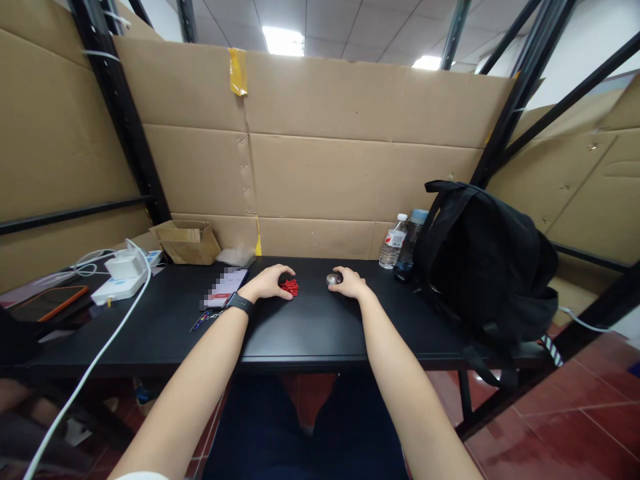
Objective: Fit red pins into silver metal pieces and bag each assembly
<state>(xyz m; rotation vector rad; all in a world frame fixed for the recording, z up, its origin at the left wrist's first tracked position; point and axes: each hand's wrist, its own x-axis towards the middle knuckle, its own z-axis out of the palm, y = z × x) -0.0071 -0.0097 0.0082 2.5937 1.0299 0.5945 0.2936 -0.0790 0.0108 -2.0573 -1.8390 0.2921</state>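
Observation:
My left hand (270, 283) rests on the black table (310, 333), its fingers curled around a small heap of red pieces (289, 287). A dark band sits on that wrist. My right hand (349, 283) lies a little to the right, its fingers closed on a small round silvery object (333, 278). The two hands are a short gap apart near the middle of the table.
A phone (225, 289) lies left of my left hand. A small cardboard box (187, 240), white chargers (123, 275) with cables and an orange-edged tablet (47, 301) sit at the left. Two water bottles (394, 241) and a black backpack (487, 267) stand at the right. Cardboard walls surround the table.

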